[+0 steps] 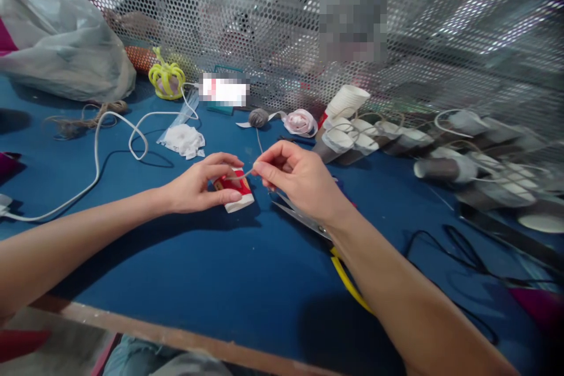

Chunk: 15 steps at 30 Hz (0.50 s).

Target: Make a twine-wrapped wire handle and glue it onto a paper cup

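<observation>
My left hand (207,183) is closed around a small red and white paper cup (240,204), which lies tilted low over the blue table with its white end toward me. Part of the cup is hidden by my fingers. Between thumb and forefinger, my right hand (294,179) pinches a thin grey-brown cord (244,175), which stretches across to the cup. Behind my hands sits a small grey ball of cord (258,118), with a strand running down toward my right hand. Under my right wrist lie scissors (304,218) with a yellow handle, their blades partly open.
Several paper cups with cord handles (493,167) crowd the right side. A pinkish ribbon roll (300,122), white scraps (183,141) and a yellow crown-like ornament (167,77) stand at the back. A white cable (97,147) winds across the left. Perforated metal mesh (273,23) closes the far side.
</observation>
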### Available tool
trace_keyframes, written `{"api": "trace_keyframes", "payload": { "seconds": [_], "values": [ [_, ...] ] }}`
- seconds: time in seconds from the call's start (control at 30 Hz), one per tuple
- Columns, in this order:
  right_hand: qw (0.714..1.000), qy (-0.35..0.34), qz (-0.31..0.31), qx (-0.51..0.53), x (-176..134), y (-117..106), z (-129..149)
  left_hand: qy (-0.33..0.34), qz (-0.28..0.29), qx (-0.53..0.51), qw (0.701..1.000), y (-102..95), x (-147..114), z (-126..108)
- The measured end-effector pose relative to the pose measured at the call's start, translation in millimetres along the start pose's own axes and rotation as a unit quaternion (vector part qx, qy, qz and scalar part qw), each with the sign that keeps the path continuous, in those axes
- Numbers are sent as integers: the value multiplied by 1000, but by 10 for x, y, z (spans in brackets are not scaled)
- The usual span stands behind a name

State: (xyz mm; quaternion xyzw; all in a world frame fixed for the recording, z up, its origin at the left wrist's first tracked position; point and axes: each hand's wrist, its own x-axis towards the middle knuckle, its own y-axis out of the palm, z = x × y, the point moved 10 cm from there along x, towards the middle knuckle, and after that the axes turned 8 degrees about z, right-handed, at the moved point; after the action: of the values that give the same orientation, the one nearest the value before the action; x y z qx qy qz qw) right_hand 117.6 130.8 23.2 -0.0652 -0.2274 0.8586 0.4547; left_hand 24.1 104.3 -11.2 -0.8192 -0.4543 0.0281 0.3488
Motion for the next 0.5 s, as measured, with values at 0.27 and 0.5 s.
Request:
{"api": "trace_keyframes", "payload": {
  "seconds": [0.27, 0.5],
  "values": [
    [1000, 7, 8, -5, 17, 31, -35, 12, -5, 3, 1000, 4, 9, -34],
    [1000, 17, 4, 5, 0, 6, -152, 8, 2, -15, 1000, 17, -9, -26]
  ]
}}
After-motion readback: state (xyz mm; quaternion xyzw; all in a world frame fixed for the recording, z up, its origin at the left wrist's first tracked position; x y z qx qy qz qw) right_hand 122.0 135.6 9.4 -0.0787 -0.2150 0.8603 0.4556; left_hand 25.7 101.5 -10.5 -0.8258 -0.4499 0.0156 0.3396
